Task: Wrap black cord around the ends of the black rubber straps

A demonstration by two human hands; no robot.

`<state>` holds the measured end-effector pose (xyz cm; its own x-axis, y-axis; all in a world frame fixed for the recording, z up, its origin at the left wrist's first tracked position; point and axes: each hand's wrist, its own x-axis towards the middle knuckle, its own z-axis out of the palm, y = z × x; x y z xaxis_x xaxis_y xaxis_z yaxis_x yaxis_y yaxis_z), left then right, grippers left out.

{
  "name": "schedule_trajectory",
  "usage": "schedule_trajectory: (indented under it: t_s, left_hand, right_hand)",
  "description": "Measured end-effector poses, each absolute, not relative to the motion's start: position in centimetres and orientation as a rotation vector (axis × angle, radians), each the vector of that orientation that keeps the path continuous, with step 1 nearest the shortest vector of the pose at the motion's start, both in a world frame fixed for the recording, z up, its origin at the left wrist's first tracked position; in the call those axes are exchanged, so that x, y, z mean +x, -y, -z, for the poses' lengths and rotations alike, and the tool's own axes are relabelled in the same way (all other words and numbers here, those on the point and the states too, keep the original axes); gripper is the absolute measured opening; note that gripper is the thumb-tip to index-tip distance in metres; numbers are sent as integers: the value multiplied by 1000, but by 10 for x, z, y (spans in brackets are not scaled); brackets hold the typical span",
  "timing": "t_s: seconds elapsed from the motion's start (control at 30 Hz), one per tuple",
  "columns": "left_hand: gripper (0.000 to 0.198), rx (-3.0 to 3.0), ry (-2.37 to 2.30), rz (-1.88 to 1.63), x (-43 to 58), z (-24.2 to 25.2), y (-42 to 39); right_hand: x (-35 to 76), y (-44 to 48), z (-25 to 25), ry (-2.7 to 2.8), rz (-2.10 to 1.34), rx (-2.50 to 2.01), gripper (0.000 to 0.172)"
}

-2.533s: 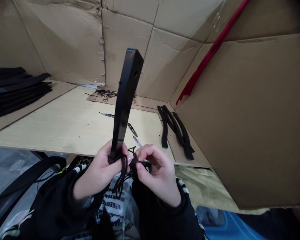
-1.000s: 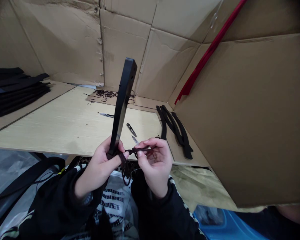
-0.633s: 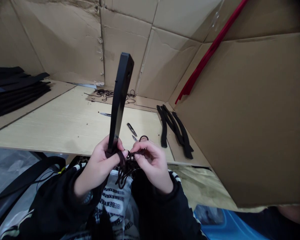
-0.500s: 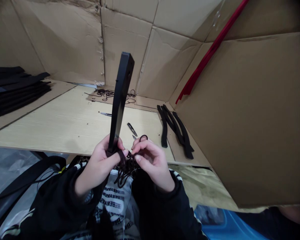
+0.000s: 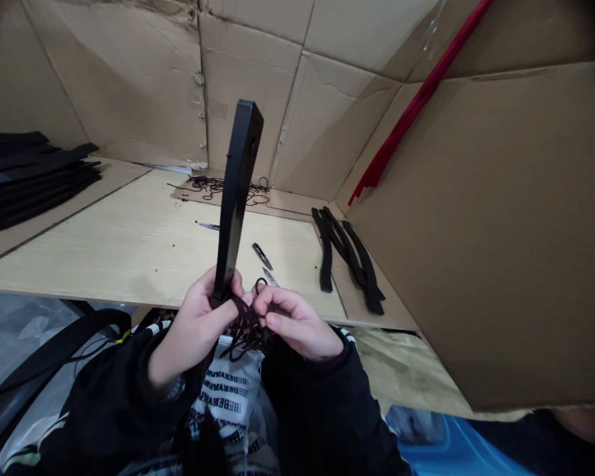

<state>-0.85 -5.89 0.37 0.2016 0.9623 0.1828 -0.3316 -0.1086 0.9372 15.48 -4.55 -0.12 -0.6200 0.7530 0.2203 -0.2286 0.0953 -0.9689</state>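
Cord (image 5: 248,322), dark and looped, is bunched between the two hands at the lower end of a black bar (image 5: 235,192), in front of the table's near edge. Some loops hang down over the person's clothing; one small loop stands up above the right fingers. Whether the cord is knotted or passes through the bar is hidden by the hands.

The bar stands nearly upright, leaning slightly, its holed end up. Gripping it low probably steadies it while leaving the cord within reach of both thumbs.

The left hand (image 5: 198,324) is wrapped around the bar's foot, its thumb lying along the cord. The right hand (image 5: 297,320) is partly curled, thumb and forefinger drawn together on the cord in what looks like a fine pinch, suited to thin strands.

Beyond, on the table (image 5: 129,231), lie snips (image 5: 262,256) and a blade (image 5: 270,276), near the hands and presumably handy there. A tangle (image 5: 211,187) of similar cord sits at the back. Black pieces (image 5: 350,254) lie to the right, and a dark stack (image 5: 34,178) fills the far left.
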Motion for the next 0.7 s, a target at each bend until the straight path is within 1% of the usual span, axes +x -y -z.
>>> schedule_trajectory:
  t_s: [0.07,0.13,0.23,0.33,0.37,0.5,0.6,0.7]
  left_hand:
    - [12,1167,-732,-1275,-9,-3,59]
    - [13,1147,-749,-1290,-10,-3,57]
    - [15,1085,-762,-1328,-14,-4,55]
    - [17,1036,-773,-1355,-20,-6,54]
    - [17,1028,-779,-1362,-21,-6,54]
    - [16,1020,-793,-1363,-22,-7,55]
    - [16,1031,-798,-1360,-21,-7,55]
    - [16,1025,-827,-1375,-21,-6,55]
  right_hand:
    - [154,47,2,1579,-1704,-551,30]
    - [152,49,0,1560,-1657,-614,30]
    - [149,53,-3,1575,-1399,-700,24]
    - [150,57,-7,1591,-1113,-769,28]
    - [151,58,-8,1599,-1022,-811,26]
    - [159,59,-12,1772,-721,-960,6]
    - [163,59,-15,1824,-590,-944,6]
    - [168,61,-20,1750,-651,-860,6]
